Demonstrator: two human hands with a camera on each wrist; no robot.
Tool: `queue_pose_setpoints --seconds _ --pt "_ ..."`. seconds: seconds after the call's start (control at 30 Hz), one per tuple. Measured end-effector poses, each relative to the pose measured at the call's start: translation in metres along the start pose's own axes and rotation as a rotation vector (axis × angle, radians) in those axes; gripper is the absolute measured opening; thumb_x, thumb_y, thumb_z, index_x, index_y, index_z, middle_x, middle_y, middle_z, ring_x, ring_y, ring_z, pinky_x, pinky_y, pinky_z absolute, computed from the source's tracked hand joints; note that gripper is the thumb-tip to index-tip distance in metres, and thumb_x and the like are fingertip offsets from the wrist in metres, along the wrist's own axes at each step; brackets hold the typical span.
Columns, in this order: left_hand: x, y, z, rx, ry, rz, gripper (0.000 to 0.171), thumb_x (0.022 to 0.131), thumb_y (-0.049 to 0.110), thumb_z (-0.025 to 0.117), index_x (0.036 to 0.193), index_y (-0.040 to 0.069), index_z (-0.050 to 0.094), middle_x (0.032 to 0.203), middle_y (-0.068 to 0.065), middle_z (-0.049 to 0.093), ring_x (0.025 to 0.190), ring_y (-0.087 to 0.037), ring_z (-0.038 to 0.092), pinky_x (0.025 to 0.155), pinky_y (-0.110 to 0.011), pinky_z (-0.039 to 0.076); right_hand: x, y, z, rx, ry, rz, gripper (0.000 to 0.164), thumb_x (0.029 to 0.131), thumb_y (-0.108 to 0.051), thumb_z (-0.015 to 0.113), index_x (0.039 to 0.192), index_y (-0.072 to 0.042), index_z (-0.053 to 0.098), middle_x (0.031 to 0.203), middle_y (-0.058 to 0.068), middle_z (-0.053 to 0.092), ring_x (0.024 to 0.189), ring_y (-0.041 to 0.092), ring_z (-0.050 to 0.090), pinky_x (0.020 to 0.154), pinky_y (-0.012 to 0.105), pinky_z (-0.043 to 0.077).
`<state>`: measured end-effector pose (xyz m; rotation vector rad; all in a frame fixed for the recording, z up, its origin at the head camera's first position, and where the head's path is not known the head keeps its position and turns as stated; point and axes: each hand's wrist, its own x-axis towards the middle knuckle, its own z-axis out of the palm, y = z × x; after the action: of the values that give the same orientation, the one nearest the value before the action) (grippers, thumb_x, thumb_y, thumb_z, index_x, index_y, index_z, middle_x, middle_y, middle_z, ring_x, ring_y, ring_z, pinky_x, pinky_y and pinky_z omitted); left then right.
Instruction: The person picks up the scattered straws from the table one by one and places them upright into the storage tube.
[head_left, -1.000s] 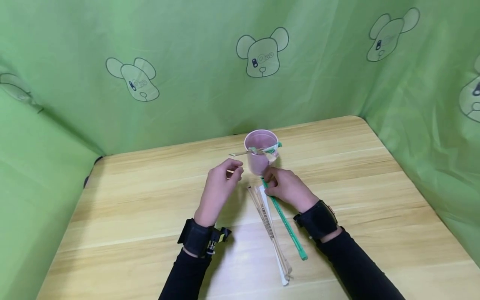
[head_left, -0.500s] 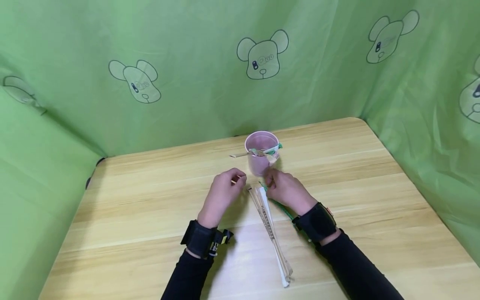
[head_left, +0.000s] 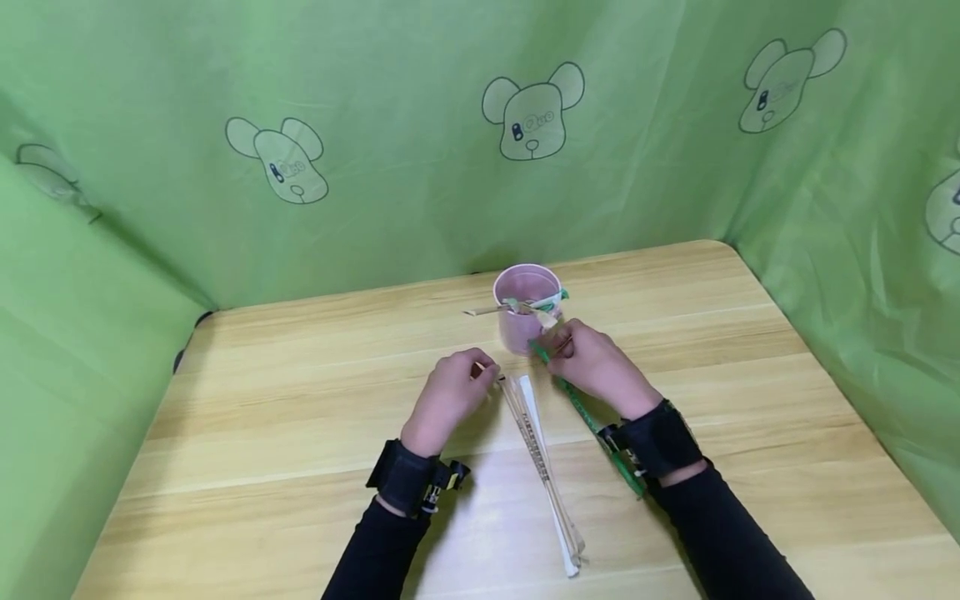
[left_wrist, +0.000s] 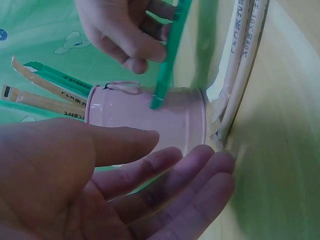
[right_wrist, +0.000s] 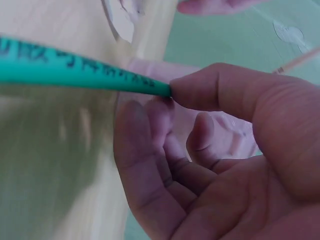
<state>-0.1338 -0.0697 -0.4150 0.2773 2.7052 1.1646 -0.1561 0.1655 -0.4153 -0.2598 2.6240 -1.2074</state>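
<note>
One green straw [head_left: 582,408] pinched in right hand [head_left: 596,362], one pink cup [head_left: 517,332]

slim green-wrapped straw [left_wrist: 165,75] now lifted off the wood-grain table [head_left: 262,400] by the right hand [head_left: 600,364], left hand [head_left: 452,390] scooted closer to thin brown paper-wrapped straws [head_left: 533,442]

Cup [head_left: 516,330] on table [head_left: 300,417] — straws [head_left: 536,446] before it, curtain [head_left: 405,183] behind.
</note>
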Motion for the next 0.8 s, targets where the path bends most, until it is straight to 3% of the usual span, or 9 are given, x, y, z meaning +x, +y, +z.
queue_pose_setpoints --seconds 0.2,0.37,0.6,0.8 --pt "-0.001 0.003 0.001 0.011 -0.011 -0.026 0.02 0.107 0.017 0.064 0.112 0.001 0.075 0.088 -0.012 0.073 0.064 -0.017 0.061 0.06 -0.032 0.05 -0.004 0.0 -0.022 0.084 0.019 0.046 0.037 0.099 -0.013 0.064 0.131 0.003 0.053 0.116 0.019 0.064 0.096 0.03 0.065 0.081 0.04 0.054" --pt "0.0 0.004 0.005 0.033 -0.022 -0.034 0.02 0.108 0.019 0.064 0.11 0.002 0.075 0.083 -0.005 0.07 0.064 -0.016 0.059 0.06 -0.031 0.049 -0.01 -0.002 -0.042 0.13 0.073 0.052 0.042 0.101 -0.016 0.064 0.138 0.0 0.051 0.122 0.02 0.064 0.092 0.029 0.071 0.081 0.041 0.055" --pt "0.001 0.003 0.009 0.063 -0.013 -0.026 0.021 0.107 0.021 0.065 0.109 0.003 0.075 0.081 -0.001 0.067 0.066 -0.016 0.058 0.061 -0.031 0.048 -0.019 -0.006 -0.06 0.126 0.211 -0.083 0.051 0.106 -0.017 0.06 0.154 -0.004 0.052 0.12 0.015 0.067 0.102 0.027 0.068 0.08 0.032 0.058" --pt "0.0 0.002 0.01 0.068 -0.012 -0.025 0.021 0.107 0.02 0.065 0.109 0.002 0.076 0.082 -0.001 0.066 0.066 -0.016 0.056 0.061 -0.031 0.047 -0.026 -0.012 -0.068 0.102 0.384 -0.183 0.036 0.108 -0.02 0.06 0.139 -0.004 0.068 0.115 0.012 0.071 0.098 0.022 0.067 0.091 0.037 0.054"
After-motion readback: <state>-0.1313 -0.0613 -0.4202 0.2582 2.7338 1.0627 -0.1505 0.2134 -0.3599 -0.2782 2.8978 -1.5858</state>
